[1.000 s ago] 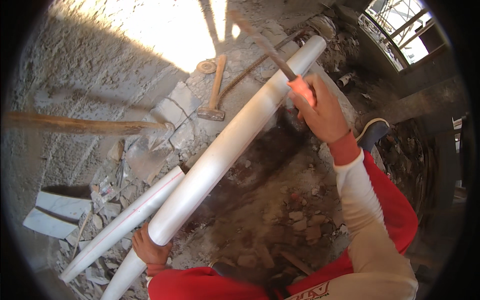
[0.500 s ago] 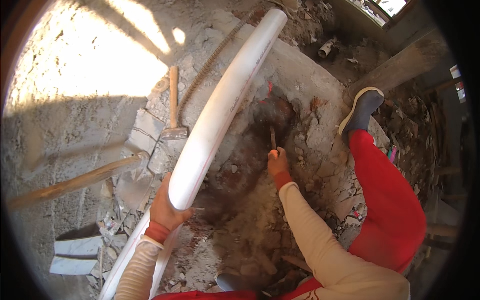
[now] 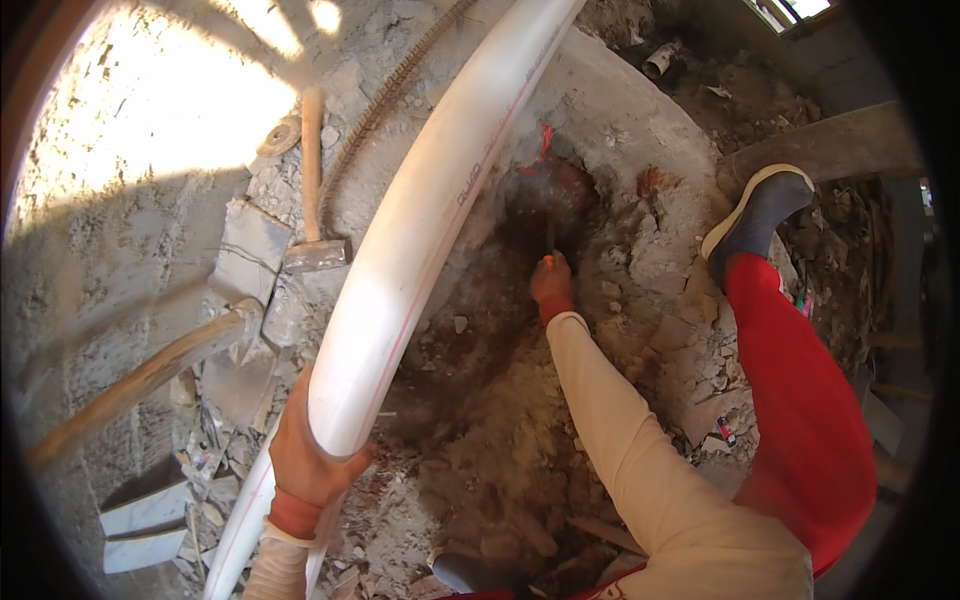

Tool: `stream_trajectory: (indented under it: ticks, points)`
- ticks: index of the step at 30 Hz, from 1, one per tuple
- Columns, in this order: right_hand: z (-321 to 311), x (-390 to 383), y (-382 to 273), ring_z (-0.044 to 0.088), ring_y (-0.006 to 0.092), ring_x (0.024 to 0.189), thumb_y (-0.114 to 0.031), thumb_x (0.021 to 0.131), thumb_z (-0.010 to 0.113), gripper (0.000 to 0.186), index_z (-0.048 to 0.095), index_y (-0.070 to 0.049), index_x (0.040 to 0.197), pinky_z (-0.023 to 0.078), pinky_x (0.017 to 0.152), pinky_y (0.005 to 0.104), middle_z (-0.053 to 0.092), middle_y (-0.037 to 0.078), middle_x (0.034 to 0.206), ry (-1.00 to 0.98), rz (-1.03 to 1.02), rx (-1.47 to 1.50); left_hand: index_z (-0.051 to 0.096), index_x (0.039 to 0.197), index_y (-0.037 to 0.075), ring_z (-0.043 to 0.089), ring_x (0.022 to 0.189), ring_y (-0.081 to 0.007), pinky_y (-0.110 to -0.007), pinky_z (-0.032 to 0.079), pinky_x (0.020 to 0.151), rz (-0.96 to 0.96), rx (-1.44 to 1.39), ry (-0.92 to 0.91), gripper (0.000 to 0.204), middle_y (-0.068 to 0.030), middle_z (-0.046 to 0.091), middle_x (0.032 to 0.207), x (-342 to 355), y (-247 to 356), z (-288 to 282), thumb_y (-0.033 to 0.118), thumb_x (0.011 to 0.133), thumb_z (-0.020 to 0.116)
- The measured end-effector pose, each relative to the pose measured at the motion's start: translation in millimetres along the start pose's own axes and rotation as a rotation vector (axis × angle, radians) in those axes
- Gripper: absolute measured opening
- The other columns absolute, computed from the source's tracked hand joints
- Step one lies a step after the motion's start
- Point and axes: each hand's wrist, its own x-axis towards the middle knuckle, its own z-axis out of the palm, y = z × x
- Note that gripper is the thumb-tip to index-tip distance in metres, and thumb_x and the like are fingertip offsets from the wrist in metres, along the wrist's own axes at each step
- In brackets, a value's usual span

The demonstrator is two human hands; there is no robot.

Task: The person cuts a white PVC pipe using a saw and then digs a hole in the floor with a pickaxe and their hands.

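A long white plastic pipe [image 3: 400, 235] with a thin red line slants from the top of the view down to the lower left. My left hand [image 3: 318, 455] is closed around its lower part, thumb on the right side, and the forearm hides some of the pipe. Further ahead, my right hand [image 3: 551, 280] grips a slim tool [image 3: 550, 236] with an orange handle and a narrow dark shaft. Its shaft points into a dark hole [image 3: 540, 212] in the broken ground, where the tip is lost in shadow, so its exact kind is unclear. A red strip [image 3: 546, 142] sticks up at the hole's far rim.
Left of the pipe lie a wooden-handled hammer [image 3: 318, 254], a ribbed steel bar [image 3: 380, 100] and another wooden handle [image 3: 150, 380]. Broken tiles [image 3: 145, 550] and rubble surround them. My shoe [image 3: 765, 225] rests on the right, near a wooden beam [image 3: 830, 140].
My view has shifted, and the pipe appears lower and further left, still in my left hand. My right hand has moved forward, with the tool's shaft showing less above the hole.
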Motion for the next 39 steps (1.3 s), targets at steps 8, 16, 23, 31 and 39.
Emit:
stream_trajectory:
  ticks: [8,16,23,31,39]
  points:
    - [30,12,-16,0.063,0.0447,0.110,-0.020,0.094,0.057,0.031,0.062,-0.004,0.119,0.050,0.091,0.0485,0.068,0.024,0.112,0.073,0.006,-0.005,0.037,0.147,-0.002,0.059,0.123,-0.0386,-0.042,0.047,0.104,0.006,-0.004,-0.007,0.104,-0.0248,0.057,0.134,-3,-5,2,0.018,0.057,0.086]
    - [22,24,0,0.064,0.0408,0.112,-0.020,0.095,0.057,0.038,0.061,-0.002,0.128,0.049,0.096,0.0442,0.068,0.022,0.117,0.145,-0.039,-0.050,0.040,0.145,-0.001,0.061,0.118,-0.0396,-0.042,0.049,0.100,0.002,-0.017,0.012,0.102,-0.0240,0.059,0.129,5,1,0,0.017,0.056,0.087]
    - [39,-19,3,0.064,0.0384,0.113,-0.020,0.095,0.056,0.044,0.055,-0.004,0.136,0.050,0.097,0.0443,0.068,0.020,0.121,0.076,-0.064,0.078,0.039,0.145,-0.002,0.061,0.118,-0.0393,-0.042,0.049,0.100,-0.035,-0.011,-0.003,0.103,-0.0245,0.059,0.128,1,1,-1,0.019,0.056,0.088]
    - [82,10,-41,0.063,0.0398,0.115,-0.014,0.095,0.051,0.037,0.055,-0.001,0.129,0.049,0.097,0.0444,0.067,0.022,0.120,0.081,0.099,0.206,0.038,0.147,-0.003,0.056,0.127,-0.0357,-0.042,0.043,0.107,-0.062,-0.036,-0.058,0.098,-0.0228,0.056,0.137,-1,-7,-1,0.019,0.063,0.082]
    - [138,44,-7,0.063,0.0344,0.083,-0.022,0.097,0.050,0.025,0.060,0.000,0.105,0.050,0.078,0.0396,0.067,0.017,0.097,0.319,0.021,0.363,0.037,0.145,-0.007,0.061,0.119,-0.0378,-0.042,0.047,0.101,-0.036,-0.086,-0.064,0.099,-0.0255,0.057,0.131,2,-11,0,0.018,0.061,0.083]
